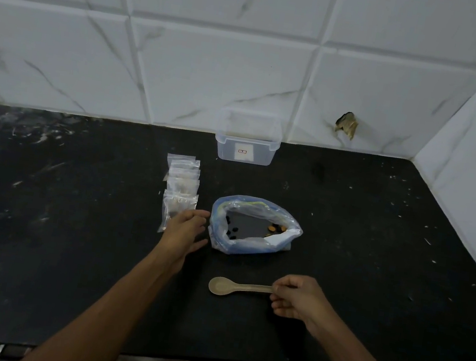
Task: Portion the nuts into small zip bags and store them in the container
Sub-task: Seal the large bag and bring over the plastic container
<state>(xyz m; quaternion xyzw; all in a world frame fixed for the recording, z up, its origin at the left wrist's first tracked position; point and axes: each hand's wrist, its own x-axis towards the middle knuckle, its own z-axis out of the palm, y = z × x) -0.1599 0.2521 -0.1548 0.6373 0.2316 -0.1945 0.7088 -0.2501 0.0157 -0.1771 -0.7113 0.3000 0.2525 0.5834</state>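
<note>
**Spoon in one hand, little bags by the other**

The right hand (295,297) is pinching the handle of a pale wooden spoon (238,287) lying on the black table (68,248). The left hand (185,228) is reaching with loose, open fingers over a row of small clear zip bags (181,186). A big open plastic bag of nuts (253,227) is sitting between them. A clear plastic container (246,144) is standing by the white tiled wall (217,55).

Both bare arms reach forward. The left hand (184,228) is stretched out flat, fingers loose and a little spread (palm facing down). The right hand (296,298) is curled, fingertips pinching something thin.
</note>
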